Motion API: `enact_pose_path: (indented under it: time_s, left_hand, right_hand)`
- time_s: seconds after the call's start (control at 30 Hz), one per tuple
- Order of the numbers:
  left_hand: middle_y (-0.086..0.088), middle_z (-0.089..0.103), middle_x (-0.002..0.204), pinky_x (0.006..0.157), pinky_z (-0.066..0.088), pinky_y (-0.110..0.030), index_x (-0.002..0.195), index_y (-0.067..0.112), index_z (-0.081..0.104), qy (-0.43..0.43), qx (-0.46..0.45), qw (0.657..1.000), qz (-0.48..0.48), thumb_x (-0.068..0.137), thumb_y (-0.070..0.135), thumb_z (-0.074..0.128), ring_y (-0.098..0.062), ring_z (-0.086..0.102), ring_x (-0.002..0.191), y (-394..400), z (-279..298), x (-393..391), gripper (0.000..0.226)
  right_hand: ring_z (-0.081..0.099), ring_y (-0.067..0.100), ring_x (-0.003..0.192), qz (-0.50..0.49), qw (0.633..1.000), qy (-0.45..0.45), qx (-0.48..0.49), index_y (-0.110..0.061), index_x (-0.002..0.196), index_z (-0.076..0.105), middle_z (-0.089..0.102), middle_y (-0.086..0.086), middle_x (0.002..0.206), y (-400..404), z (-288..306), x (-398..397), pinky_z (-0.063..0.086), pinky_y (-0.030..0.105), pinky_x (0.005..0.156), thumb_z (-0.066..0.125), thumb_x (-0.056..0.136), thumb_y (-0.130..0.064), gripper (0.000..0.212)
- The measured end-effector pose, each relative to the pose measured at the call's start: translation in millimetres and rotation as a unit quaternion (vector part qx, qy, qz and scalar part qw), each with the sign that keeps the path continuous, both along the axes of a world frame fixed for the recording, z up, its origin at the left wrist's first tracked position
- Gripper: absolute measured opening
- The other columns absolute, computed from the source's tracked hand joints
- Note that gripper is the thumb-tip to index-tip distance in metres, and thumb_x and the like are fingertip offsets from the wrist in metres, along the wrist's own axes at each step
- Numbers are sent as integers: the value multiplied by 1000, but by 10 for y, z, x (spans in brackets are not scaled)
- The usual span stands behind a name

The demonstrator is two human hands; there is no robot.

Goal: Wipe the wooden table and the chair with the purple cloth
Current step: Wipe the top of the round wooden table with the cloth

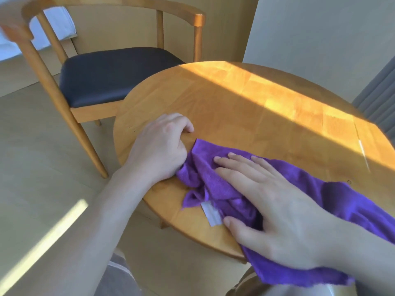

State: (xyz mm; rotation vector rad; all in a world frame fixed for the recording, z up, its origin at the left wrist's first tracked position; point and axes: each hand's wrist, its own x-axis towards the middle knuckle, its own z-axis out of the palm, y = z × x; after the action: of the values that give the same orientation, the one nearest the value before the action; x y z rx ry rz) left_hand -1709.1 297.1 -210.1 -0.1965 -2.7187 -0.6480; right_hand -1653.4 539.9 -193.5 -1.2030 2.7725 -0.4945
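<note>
**Both hands on purple cloth at near edge of round table**

Right hand [275, 212] lies flat on the purple cloth [333, 199], fingers straight and spread, palm pressing it onto the wooden table [245, 107]. Left hand [159, 146] sits just left of it, fingers curled, knuckles up, gripping the cloth's left corner; index fingertip touches bare tabletop. Cloth is bunched and wrinkled between the hands, spreads right across the near part of the table, and its near-right end hangs over the table edge. White tag [210, 213] pokes out from under the cloth on the near side, just left of the right thumb. Band of sunlight crosses the far and right part of the tabletop. Chair [111, 71] stands far left, close beside the table, wooden frame with curved backrest and dark padded seat. Pale floor [42, 167] below with a sunlit streak near left
</note>
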Motion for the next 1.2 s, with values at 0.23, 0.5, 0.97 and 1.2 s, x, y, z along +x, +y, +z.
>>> enact_pose_path:
  time_s: [0.23,0.5,0.97,1.2]
  left_hand:
    - [6,62,123,100,45,-43,115,18,64,5,-1,1000,-7,82,-1,37,-18,53,117,-9,-31,-23,47]
    - [3,64,118,101,38,-37,113,18,63,31,-30,994,97,91,21,52,-19,54,117,-47,-82,-7,26]
    - [-1,64,113,87,43,-42,110,18,62,8,-28,995,92,83,5,45,-27,54,106,-51,-48,-31,34]
    - [1,60,122,96,41,-39,119,20,61,-4,-19,995,96,89,6,43,-25,51,115,-40,-56,-44,37]
  right_hand:
    - [57,23,123,-73,995,13,-63,-13,122,62,64,2,128,-192,47,-1070,41,43,106,58,82,-40,48]
    - [53,24,120,-162,985,60,-12,-20,113,56,61,-1,120,-350,-18,-1302,36,44,107,54,91,-45,34]
    - [31,12,148,80,996,46,-20,-18,147,45,45,-5,153,-312,-53,-436,24,44,122,51,89,-51,67]
    - [51,25,124,-89,995,28,-22,-16,120,58,60,0,127,-346,31,-1470,36,43,109,49,100,-42,34]
